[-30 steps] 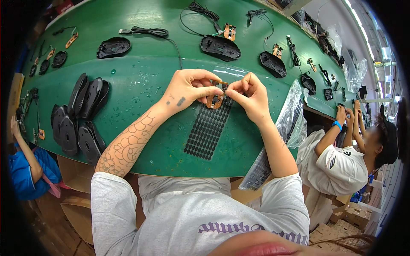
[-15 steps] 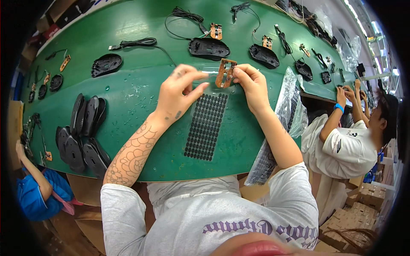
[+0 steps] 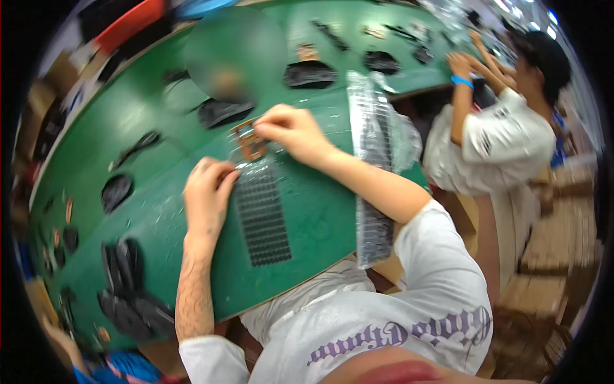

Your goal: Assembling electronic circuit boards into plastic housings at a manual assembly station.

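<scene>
My right hand pinches a small brown circuit board by its right edge. The board is held tilted over the top end of a clear sheet with rows of small black oval pads, which lies on the green table. Thumb and fingers of my left hand are closed together at the upper left edge of that sheet, below the board. Motion blur hides whether anything is between those fingertips. Just beyond the board lies a black mouse shell.
Left on the green table are stacked black mouse covers, a black shell and a coiled cable. More shells line the far side. A plastic-wrapped pack lies under my right forearm. A co-worker sits at right.
The view has swung round and is blurred. My left hand has come down from beside the board to the sheet's top edge, its fingers now together. The board stays in my right hand.
</scene>
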